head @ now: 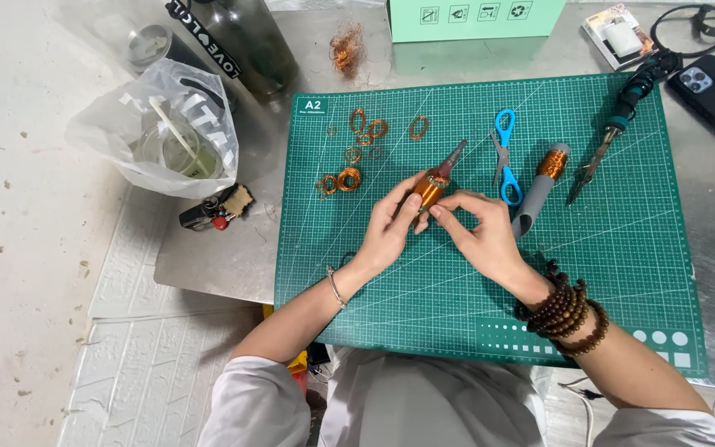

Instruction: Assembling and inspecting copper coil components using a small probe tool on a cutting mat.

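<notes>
We see the left hand (389, 228) gripping a copper-wound motor core (432, 187) mid-tabletop while right hand (480, 234) fingertips pinch its winding, coils (347, 177) set aside.

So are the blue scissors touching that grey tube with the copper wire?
Touching, it seems: in the head view, the blue scissors' lower handle loop meets the grey tube with no gap showing.

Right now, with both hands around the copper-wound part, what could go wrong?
1. The copper-wound motor rotor with a grey shaft is held above the green cutting mat only by the fingers of the left hand and right hand; it may slip.
2. Small loose copper wire coils lie close by; a wrist might scatter them.
</notes>
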